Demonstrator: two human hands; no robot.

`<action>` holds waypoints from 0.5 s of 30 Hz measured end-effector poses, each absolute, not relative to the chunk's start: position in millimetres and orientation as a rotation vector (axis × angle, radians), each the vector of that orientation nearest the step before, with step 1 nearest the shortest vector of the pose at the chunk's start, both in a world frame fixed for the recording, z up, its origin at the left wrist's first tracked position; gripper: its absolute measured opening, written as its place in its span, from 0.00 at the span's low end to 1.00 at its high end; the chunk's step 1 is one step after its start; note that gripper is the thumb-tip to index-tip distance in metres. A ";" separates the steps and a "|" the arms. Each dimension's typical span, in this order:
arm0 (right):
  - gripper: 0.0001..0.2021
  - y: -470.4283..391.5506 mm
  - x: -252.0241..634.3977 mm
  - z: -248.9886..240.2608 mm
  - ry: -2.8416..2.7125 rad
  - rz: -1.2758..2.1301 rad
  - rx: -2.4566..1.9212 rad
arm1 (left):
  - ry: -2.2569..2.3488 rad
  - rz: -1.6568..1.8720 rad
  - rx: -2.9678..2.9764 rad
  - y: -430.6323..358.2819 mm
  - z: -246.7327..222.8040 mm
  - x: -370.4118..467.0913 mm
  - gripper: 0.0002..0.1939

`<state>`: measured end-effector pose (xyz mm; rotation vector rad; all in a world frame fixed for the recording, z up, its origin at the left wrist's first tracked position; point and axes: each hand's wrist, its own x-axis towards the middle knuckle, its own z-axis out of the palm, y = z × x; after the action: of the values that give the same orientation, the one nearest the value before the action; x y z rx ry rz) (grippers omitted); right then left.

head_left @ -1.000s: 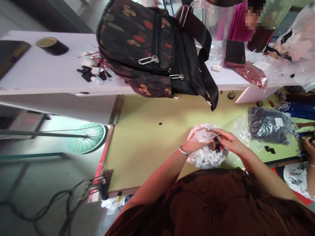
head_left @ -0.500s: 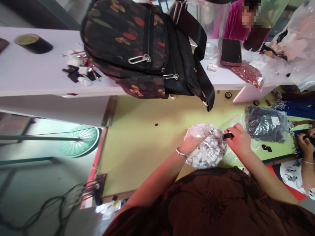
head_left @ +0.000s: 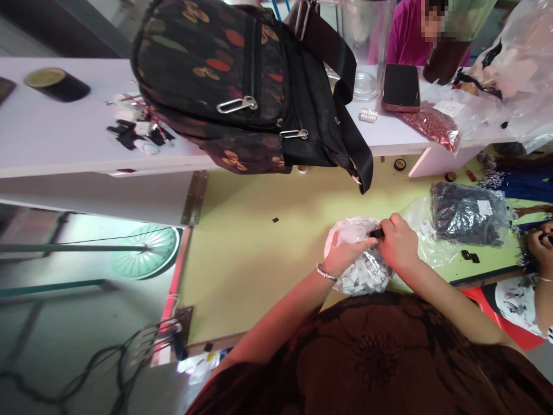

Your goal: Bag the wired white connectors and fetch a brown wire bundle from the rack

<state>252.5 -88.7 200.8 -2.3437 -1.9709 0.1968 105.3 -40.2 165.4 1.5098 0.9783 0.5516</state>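
A clear plastic bag point(head_left: 367, 274) full of small white pieces rests on the yellow-green tabletop point(head_left: 242, 248), close to my body. My left hand point(head_left: 345, 253) lies over the bag, its fingers pressed together toward a small black item point(head_left: 377, 233). That black item is gripped by my right hand point(head_left: 398, 242), whose fingers are curled around it. The two hands nearly meet above the bag. Whether my left fingertips also pinch the black item or the bag's plastic is too small to tell.
A patterned backpack point(head_left: 207, 75) lies on the raised white shelf point(head_left: 26, 138), its strap hanging over the edge. A phone point(head_left: 401, 86) and a jar stand farther right. A dark packet point(head_left: 470, 213) lies right of my hands. Another person's hand point(head_left: 540, 245) is at the far right.
My right hand has moved left with the black item, up to my left hand. The left fingers now reach toward it. The view has shifted slightly.
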 end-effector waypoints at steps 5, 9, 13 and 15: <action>0.06 -89.9 248.1 215.1 -2.037 0.288 -2.369 | 1.010 0.581 1.371 -41.3 172.3 111.4 0.16; 0.07 -100.6 255.4 220.3 -2.018 0.373 -2.338 | 1.139 0.557 1.537 -36.1 172.1 109.1 0.12; 0.13 -112.4 268.0 218.4 -2.017 0.550 -2.154 | 1.130 0.532 1.628 -33.5 172.5 107.4 0.12; 0.14 -115.6 272.7 216.1 -2.007 0.606 -2.032 | 1.148 0.534 1.619 -34.2 176.3 106.3 0.13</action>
<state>272.7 -115.6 216.1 -2.0321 -2.0067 0.6062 106.3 -34.2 176.3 1.6190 1.1485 0.5339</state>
